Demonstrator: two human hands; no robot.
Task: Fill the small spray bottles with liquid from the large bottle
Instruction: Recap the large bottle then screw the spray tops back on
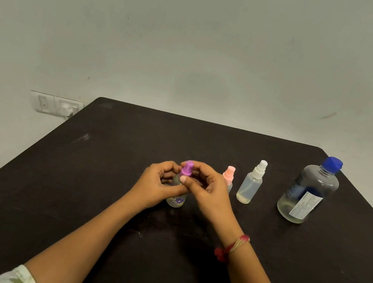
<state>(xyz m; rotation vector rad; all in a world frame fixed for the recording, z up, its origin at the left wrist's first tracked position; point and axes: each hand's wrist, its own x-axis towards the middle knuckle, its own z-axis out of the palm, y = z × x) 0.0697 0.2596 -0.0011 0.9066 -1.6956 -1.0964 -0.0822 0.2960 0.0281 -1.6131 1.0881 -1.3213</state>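
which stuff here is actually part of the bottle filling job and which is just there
Part of the job:
purple-capped spray bottle, held by left hand and right hand
pink-capped spray bottle
white-capped spray bottle
large blue-capped bottle

Just there:
wall socket
red wrist thread
dark table

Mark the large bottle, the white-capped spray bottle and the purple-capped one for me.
large bottle [307,193], head view, clear body.
white-capped spray bottle [249,187], head view, translucent body.
purple-capped spray bottle [187,167], head view, purple spray top.
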